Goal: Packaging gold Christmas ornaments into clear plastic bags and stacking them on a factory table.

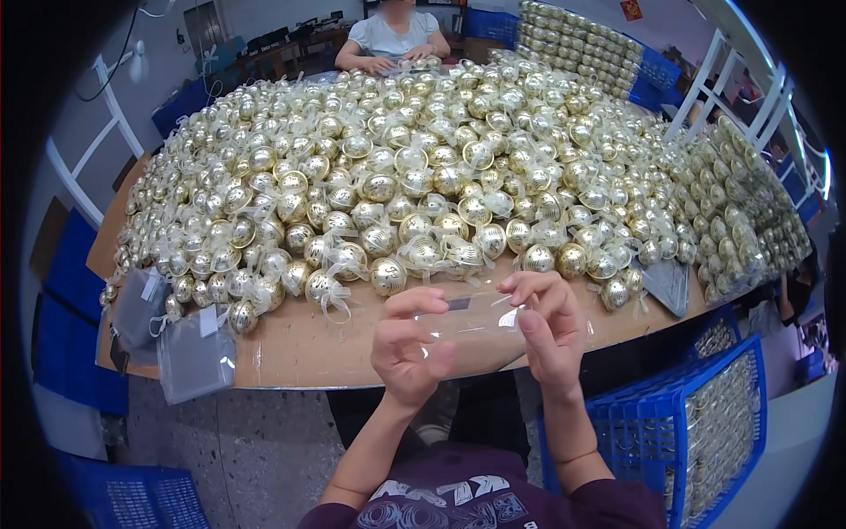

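My left hand (pixel 409 346) and my right hand (pixel 550 328) are raised over the table's near edge. Between them they grip a clear plastic packaging piece (pixel 476 328), my fingers and thumbs curled on its two ends. It looks bowed and see-through, with glare on it; whether it is a box or a sleeve I cannot tell. Just beyond my hands begins a large heap of shiny gold ball ornaments (pixel 388 275) with dark patterns and pale sheer ribbons.
Flat clear plastic packs (pixel 196 360) overhang the table's left front edge. Packed ornaments (pixel 736 212) are stacked at right. A blue crate (pixel 639 432) of ornaments stands below right, another blue crate (pixel 132 494) lower left. A person (pixel 394 44) sits across the table, hands at the heap.
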The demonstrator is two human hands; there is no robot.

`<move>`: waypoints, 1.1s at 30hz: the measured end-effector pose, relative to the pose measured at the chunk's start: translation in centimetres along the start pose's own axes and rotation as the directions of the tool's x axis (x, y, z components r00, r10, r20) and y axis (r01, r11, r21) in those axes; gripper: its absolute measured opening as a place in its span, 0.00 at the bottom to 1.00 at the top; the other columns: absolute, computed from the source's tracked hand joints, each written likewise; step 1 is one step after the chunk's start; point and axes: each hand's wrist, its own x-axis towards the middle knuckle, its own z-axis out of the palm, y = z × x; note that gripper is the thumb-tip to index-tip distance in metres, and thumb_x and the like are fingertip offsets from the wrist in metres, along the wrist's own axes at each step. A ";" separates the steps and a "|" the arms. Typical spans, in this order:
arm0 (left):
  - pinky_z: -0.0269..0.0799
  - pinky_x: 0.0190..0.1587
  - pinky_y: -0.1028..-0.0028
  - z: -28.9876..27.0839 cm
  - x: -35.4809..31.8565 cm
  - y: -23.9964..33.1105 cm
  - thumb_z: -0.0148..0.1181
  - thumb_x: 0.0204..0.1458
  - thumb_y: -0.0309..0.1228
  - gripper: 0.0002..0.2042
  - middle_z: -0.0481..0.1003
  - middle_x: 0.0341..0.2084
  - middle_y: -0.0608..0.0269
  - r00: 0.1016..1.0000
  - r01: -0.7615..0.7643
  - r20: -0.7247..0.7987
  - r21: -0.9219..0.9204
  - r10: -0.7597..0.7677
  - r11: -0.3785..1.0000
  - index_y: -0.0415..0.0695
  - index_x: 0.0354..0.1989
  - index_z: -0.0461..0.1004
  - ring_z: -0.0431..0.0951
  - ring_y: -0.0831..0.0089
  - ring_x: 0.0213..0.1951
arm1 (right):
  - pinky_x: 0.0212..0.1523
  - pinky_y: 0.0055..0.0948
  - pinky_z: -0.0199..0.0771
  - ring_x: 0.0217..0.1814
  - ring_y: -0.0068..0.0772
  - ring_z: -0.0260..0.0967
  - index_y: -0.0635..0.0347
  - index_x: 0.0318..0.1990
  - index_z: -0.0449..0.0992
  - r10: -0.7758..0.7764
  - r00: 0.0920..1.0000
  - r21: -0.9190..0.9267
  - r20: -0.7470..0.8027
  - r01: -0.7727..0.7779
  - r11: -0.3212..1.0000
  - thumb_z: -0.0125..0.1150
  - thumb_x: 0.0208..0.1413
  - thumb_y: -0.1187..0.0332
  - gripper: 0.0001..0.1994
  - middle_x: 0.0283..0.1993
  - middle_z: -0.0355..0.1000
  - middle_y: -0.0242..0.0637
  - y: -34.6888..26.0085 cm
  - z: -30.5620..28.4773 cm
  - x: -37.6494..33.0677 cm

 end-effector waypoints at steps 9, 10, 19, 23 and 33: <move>0.64 0.54 0.57 0.4 -0.9 1.6 0.48 0.55 0.24 0.12 0.77 0.30 0.51 0.991 0.000 -0.134 0.211 0.028 0.977 0.45 0.41 0.51 0.71 0.57 0.46 | 0.42 0.28 0.66 0.39 0.30 0.65 0.58 0.36 0.80 0.109 0.904 -0.624 0.414 0.195 0.756 0.68 0.43 0.75 0.10 0.34 0.70 0.33 -6.3 0.0 2.8; 0.65 0.54 0.57 0.5 -0.9 1.5 0.48 0.55 0.25 0.12 0.78 0.29 0.52 0.987 -0.049 -0.135 0.285 0.091 0.957 0.45 0.41 0.51 0.71 0.57 0.47 | 0.40 0.27 0.67 0.38 0.29 0.66 0.56 0.36 0.81 0.173 0.902 -0.674 0.396 0.158 0.721 0.70 0.41 0.72 0.11 0.33 0.71 0.32 -6.7 0.3 2.9; 0.67 0.52 0.58 0.8 -1.2 2.2 0.58 0.48 0.18 0.20 0.74 0.27 0.57 0.995 -0.019 -0.089 0.296 0.047 0.955 0.45 0.42 0.51 0.72 0.60 0.42 | 0.35 0.27 0.69 0.36 0.29 0.69 0.56 0.38 0.82 0.291 0.897 -0.703 0.333 0.030 0.710 0.72 0.40 0.71 0.14 0.34 0.72 0.33 -7.0 0.4 2.0; 0.68 0.51 0.59 0.5 -1.4 2.0 0.58 0.49 0.19 0.20 0.71 0.26 0.59 0.987 -0.004 -0.157 0.172 0.032 0.985 0.46 0.40 0.50 0.72 0.62 0.40 | 0.35 0.27 0.69 0.36 0.30 0.69 0.57 0.38 0.81 0.223 0.899 -0.692 0.376 0.112 0.713 0.71 0.40 0.71 0.13 0.35 0.72 0.33 -6.7 1.1 2.3; 0.66 0.52 0.60 0.2 -0.7 1.9 0.56 0.48 0.19 0.21 0.67 0.23 0.64 0.985 0.073 -0.161 0.113 -0.054 0.991 0.47 0.41 0.49 0.71 0.65 0.40 | 0.31 0.30 0.67 0.33 0.36 0.66 0.61 0.36 0.77 -0.150 0.895 -0.725 0.420 0.430 0.538 0.70 0.40 0.76 0.13 0.33 0.70 0.35 -4.2 2.4 1.2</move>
